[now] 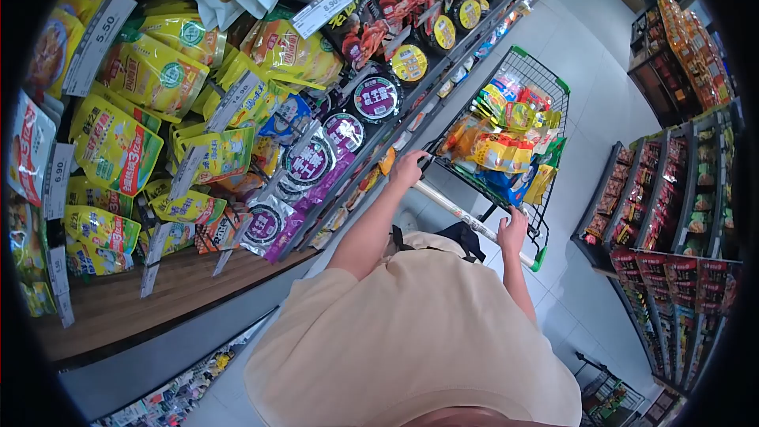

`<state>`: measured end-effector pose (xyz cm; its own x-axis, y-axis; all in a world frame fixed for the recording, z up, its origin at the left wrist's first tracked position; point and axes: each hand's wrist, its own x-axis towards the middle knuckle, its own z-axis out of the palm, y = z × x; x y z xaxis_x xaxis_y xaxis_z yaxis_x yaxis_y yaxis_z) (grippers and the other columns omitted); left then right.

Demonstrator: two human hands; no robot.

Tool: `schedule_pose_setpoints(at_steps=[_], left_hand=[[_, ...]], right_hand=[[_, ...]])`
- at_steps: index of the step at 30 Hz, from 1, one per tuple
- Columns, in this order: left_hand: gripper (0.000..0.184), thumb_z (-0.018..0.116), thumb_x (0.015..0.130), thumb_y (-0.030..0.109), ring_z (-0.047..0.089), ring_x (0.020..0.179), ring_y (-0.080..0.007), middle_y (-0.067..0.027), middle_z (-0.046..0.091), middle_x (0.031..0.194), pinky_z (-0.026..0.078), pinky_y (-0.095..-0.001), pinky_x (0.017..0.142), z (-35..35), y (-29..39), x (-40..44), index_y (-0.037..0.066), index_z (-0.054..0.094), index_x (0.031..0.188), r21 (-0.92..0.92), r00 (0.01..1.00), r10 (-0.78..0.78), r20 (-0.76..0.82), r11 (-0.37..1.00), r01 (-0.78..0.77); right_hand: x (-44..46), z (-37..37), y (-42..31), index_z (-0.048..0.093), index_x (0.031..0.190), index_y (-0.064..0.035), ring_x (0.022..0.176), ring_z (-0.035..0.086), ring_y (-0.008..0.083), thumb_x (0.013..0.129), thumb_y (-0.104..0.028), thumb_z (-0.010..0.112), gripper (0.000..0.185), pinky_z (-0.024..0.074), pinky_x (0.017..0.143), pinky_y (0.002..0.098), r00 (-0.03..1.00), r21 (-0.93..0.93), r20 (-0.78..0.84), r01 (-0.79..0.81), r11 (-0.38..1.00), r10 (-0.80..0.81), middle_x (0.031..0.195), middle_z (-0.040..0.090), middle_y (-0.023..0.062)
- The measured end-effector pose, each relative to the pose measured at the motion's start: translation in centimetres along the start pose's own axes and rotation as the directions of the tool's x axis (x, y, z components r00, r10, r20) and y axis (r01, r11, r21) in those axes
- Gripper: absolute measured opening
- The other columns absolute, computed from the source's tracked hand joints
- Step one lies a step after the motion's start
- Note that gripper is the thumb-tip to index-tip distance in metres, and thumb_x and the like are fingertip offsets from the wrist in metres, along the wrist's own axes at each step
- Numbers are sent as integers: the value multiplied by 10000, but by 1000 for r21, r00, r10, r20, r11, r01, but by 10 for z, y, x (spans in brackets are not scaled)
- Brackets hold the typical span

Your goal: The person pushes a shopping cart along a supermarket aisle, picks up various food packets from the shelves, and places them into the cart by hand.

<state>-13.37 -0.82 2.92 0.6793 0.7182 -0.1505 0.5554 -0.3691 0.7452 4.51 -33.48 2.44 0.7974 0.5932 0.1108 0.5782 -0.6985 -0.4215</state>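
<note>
A black wire shopping cart (pixel 558 83) with green corners stands in front of me, loaded with colourful packaged goods (pixel 506 138). Its pale handle bar (pixel 455 207) runs across just ahead of my body. My left hand (pixel 409 168) is closed at the cart's left rear corner, beside the bar's left end. Farther right, my right hand (pixel 512 229) has its fingers curled over the cart's rear edge, near the handle. Parts of the fingers on both hands are hidden from this angle.
Close on my left runs a shelf (pixel 237 285) of yellow pouches (pixel 117 142), purple-lidded tubs (pixel 308 160) and price tags. Tiled floor (pixel 581 24) stretches ahead. Tiered racks of packaged snacks (pixel 668 190) line the right side. Another cart (pixel 609 395) is at the lower right.
</note>
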Motion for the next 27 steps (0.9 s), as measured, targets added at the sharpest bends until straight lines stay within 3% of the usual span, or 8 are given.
schedule_pose_setpoints(at_steps=[8,13,21,23,27], left_hand=[[480,471,786,-74,611,1131,-349,-107,646,1247,492,-432,946,0,-13,7,147,669,1164,-90,999,51,15,995,-50],[490,484,788,-78,564,1219,-338,-128,616,1282,452,-393,1019,1,-22,12,151,667,1181,-171,997,49,56,985,-38],[486,497,790,-75,556,1236,-323,-113,605,1292,443,-380,1038,1,-31,15,153,670,1183,-147,994,104,38,984,-97],[489,496,788,-76,556,1234,-322,-113,605,1290,443,-378,1038,-2,-32,16,154,672,1182,-158,994,101,52,983,-92],[494,511,781,-78,564,1222,-316,-110,609,1282,449,-373,1033,0,-41,19,153,675,1186,-143,988,154,22,978,-150]], right_hand=[[-2,-2,-7,630,1204,-33,1181,547,353,833,-87,617,375,363,1106,448,1000,10,-13,-5,1000,5,1174,644,180],[-2,-2,-10,629,1202,-26,1188,543,353,833,-87,618,375,367,1101,448,1000,4,-1,-14,1000,14,1185,642,175],[-4,2,-10,624,1206,-21,1191,537,356,833,-70,608,376,366,1103,450,1000,10,-12,13,1000,-13,1191,641,170],[-4,2,-13,608,1228,-29,1218,543,315,852,-90,595,382,288,1169,489,1000,0,28,-13,1000,13,1209,636,153],[-7,1,-18,605,1237,-29,1214,544,317,849,-92,609,393,287,1170,492,999,36,27,-24,999,23,1211,635,152]])
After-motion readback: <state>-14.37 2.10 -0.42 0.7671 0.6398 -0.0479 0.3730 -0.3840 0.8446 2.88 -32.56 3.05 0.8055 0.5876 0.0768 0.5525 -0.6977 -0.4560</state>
